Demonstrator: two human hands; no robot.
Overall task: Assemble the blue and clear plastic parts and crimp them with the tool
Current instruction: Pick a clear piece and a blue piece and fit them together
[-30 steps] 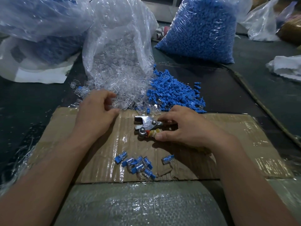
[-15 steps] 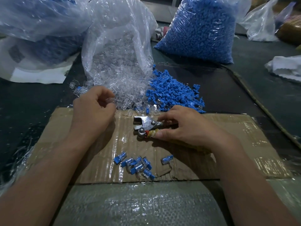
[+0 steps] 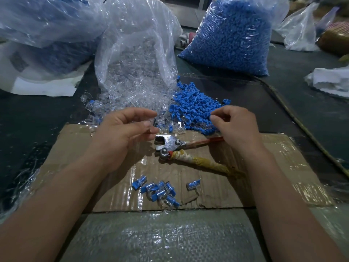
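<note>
The person's left hand (image 3: 122, 133) hovers above the far left part of the cardboard sheet (image 3: 283, 167), with the fingers curled and the thumb tip close to the forefinger. The right hand (image 3: 234, 125) is raised over the near edge of the loose blue parts (image 3: 194, 103), its thumb and forefinger tips drawn together. Whether either hand pinches a part I cannot tell, since clear plastic against clear plastic gives nothing away.

Between the hands the crimping tool (image 3: 170, 144) lies flat on the cardboard, touched by neither. Its metal head points left, and its two handles, one red and one wrapped in yellowish tape, spread away to the right. The right wrist covers the end of the red handle.

Nearer, a small cluster of joined blue-and-clear pieces (image 3: 158, 190) lies on the cardboard, with one more piece (image 3: 193, 184) just to its right.

Farther off, an open bag of clear parts (image 3: 136, 59) spills onto the dark bench (image 3: 283, 91), touching the blue heap. A full bag of blue parts (image 3: 232, 38) stands far right, more bags (image 3: 47, 21) sit far left, and a white cloth (image 3: 330, 82) lies at the right edge. A woven sack (image 3: 160, 237) lies nearest.
</note>
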